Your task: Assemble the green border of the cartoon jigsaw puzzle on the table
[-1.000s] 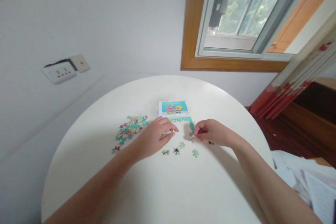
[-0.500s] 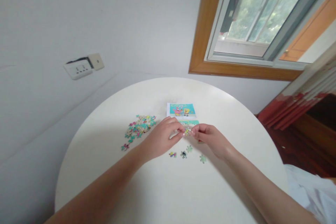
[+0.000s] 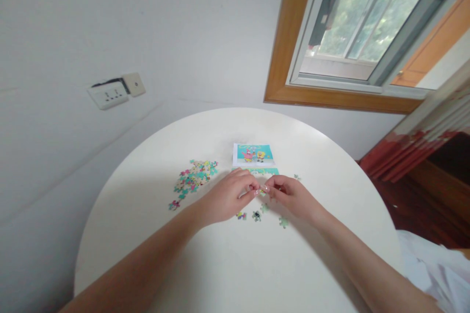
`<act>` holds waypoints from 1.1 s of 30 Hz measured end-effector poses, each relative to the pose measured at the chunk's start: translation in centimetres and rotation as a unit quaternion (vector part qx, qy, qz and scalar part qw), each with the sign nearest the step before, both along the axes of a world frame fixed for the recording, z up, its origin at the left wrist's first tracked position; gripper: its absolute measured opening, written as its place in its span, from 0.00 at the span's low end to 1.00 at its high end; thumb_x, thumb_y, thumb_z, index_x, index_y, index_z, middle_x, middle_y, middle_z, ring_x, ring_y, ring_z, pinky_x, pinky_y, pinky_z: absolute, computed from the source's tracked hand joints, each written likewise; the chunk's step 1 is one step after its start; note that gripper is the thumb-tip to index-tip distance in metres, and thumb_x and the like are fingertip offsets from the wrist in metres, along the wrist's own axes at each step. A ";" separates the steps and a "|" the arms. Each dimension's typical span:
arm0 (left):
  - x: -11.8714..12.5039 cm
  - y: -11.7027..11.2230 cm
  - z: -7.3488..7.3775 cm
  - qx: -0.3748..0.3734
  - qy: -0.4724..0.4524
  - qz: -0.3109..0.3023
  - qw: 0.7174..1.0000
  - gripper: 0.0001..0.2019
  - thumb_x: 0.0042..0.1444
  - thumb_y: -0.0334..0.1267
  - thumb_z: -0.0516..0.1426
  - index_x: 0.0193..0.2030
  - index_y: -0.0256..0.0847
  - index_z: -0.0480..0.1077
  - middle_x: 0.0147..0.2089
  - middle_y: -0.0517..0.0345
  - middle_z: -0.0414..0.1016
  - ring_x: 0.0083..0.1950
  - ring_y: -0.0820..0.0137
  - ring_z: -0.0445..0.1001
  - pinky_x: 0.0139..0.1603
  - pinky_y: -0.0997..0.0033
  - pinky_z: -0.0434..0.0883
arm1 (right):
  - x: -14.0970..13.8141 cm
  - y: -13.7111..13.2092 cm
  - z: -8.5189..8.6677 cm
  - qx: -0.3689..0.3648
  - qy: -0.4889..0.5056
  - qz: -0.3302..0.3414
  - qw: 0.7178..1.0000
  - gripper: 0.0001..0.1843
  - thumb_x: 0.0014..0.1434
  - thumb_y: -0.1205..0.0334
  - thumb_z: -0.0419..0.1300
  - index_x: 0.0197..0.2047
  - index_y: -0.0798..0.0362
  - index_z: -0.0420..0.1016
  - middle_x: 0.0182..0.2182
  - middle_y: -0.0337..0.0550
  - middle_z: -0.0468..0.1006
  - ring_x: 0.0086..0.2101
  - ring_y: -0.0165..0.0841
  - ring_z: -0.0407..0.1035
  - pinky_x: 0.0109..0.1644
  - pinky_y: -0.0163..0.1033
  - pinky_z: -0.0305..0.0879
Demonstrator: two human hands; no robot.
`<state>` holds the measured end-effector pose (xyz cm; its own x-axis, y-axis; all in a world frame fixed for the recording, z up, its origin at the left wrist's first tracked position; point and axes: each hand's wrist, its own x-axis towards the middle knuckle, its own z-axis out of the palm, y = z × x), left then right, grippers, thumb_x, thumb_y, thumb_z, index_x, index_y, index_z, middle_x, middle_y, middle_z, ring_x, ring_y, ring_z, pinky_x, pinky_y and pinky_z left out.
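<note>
My left hand (image 3: 227, 198) and my right hand (image 3: 290, 195) meet fingertip to fingertip over a round white table (image 3: 227, 264). Both are pinched on a small jigsaw puzzle piece (image 3: 261, 190) held between them. Just behind the hands lies a partly built teal puzzle section (image 3: 262, 171), mostly hidden by my fingers. A small picture card (image 3: 253, 153) with cartoon figures lies beyond it. Three loose pieces (image 3: 257, 215) sit on the table just in front of my hands, and a fourth (image 3: 283, 222) lies under my right wrist.
A heap of several loose puzzle pieces (image 3: 193, 181) lies left of my left hand. One stray piece (image 3: 296, 176) sits to the right. A wall socket (image 3: 110, 93) is on the white wall, a wood-framed window (image 3: 352, 34) at the upper right, a red-patterned curtain (image 3: 422, 142) beside it.
My right hand lifted a piece from beside the puzzle section and brought it to my left fingertips; both hands now pinch it. The view shifted left.
</note>
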<state>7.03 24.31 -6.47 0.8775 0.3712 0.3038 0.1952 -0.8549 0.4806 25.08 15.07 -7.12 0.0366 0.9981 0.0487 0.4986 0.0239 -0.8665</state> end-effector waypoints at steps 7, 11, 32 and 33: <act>-1.8 0.9 0.9 0.012 0.075 -0.037 0.996 0.06 0.55 0.37 0.59 0.39 0.42 0.71 0.39 0.59 0.72 0.45 0.67 0.68 0.49 0.68 0.62 | 0.6 0.2 -0.3 0.013 -0.062 -0.062 0.996 0.16 0.57 0.51 0.55 0.26 0.54 0.69 0.23 0.37 0.68 0.25 0.28 0.60 0.29 0.33 0.55; -2.9 0.7 1.6 0.029 0.159 -0.050 0.986 0.07 0.49 0.38 0.63 0.35 0.42 0.73 0.36 0.59 0.70 0.43 0.65 0.68 0.46 0.68 0.61 | 1.0 0.1 -0.3 0.010 -0.053 -0.066 0.996 0.16 0.57 0.50 0.55 0.28 0.54 0.72 0.24 0.39 0.70 0.26 0.29 0.62 0.29 0.33 0.56; -1.3 0.3 0.4 0.125 0.127 0.008 0.984 0.09 0.55 0.43 0.60 0.39 0.42 0.72 0.40 0.55 0.69 0.47 0.61 0.65 0.49 0.62 0.61 | 1.6 0.2 -0.7 0.002 -0.048 -0.074 0.996 0.17 0.56 0.49 0.55 0.31 0.54 0.75 0.25 0.40 0.74 0.25 0.29 0.66 0.29 0.32 0.60; -1.3 0.2 0.3 0.127 0.131 0.012 0.983 0.11 0.53 0.44 0.62 0.39 0.42 0.72 0.40 0.55 0.69 0.47 0.60 0.65 0.49 0.62 0.61 | 1.6 0.2 -0.7 0.002 -0.051 -0.073 0.996 0.17 0.56 0.50 0.55 0.31 0.54 0.75 0.25 0.40 0.74 0.25 0.29 0.66 0.29 0.32 0.60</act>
<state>5.74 24.48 -6.13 0.9301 0.3333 0.1543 0.3046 -0.9347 0.1831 26.70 15.30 -7.82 0.1769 0.9821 0.0639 0.5826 -0.0522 -0.8110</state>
